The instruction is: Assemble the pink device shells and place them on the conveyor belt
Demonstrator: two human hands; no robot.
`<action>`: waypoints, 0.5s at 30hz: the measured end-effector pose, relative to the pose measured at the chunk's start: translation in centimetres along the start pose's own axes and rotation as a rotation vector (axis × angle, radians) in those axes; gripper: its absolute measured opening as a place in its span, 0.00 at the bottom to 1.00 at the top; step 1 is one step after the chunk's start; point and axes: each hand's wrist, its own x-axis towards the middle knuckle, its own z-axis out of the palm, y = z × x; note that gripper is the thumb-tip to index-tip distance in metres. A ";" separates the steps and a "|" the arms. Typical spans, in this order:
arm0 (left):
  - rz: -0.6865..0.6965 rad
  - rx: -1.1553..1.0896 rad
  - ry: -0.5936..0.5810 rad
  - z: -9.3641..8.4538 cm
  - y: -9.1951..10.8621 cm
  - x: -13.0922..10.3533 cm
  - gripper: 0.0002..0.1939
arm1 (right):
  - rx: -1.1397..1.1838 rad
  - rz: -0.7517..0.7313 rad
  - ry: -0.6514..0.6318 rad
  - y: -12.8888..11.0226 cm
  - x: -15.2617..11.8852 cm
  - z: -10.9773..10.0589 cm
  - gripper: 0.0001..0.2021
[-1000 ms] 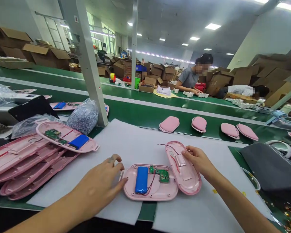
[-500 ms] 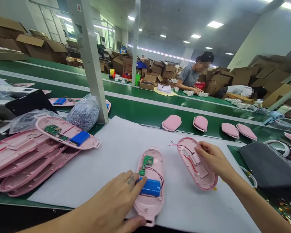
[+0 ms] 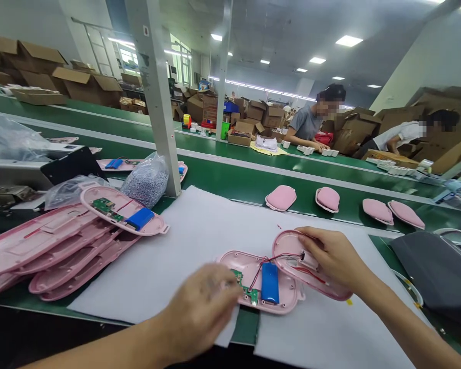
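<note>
Fingers of the right hand curl over the near rim of a pink shell half, pinching it and tipping it so that its inner face leans over the other half; red wires run from it down to the lower piece, which is probably why the two are kept so close together. That lower pink shell half lies open side up on the white sheet, with a blue battery and a small green circuit board seated inside it, so the electronics face upward where they can be reached. Blurred, the left hand rests at the shell's left end, its fingers bent against the rim as if steadying it; whether it actually grips the plastic I cannot tell. Further left on the tabletop, a stack of pink shells overlaps like shingles, the top one already carrying its board and battery, within easy reach. Behind it sits a clear bag of small grey parts beside a white post. Beyond the sheet, closed pink cases lie spaced along the green conveyor belt, and two other people work at a farther line among cardboard boxes
</note>
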 end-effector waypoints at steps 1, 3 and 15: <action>-0.138 0.011 0.033 -0.3 -0.6 0.2 0.12 | -0.015 -0.009 -0.001 0.0 -0.2 -0.1 0.16; -0.317 0.002 -0.032 -0.5 -1.8 1.1 0.11 | -0.047 -0.030 0.008 -0.1 -0.4 -0.1 0.15; -0.488 -0.347 0.103 0.3 -2.2 2.8 0.08 | -0.329 -0.255 0.050 -3.5 1.3 1.6 0.17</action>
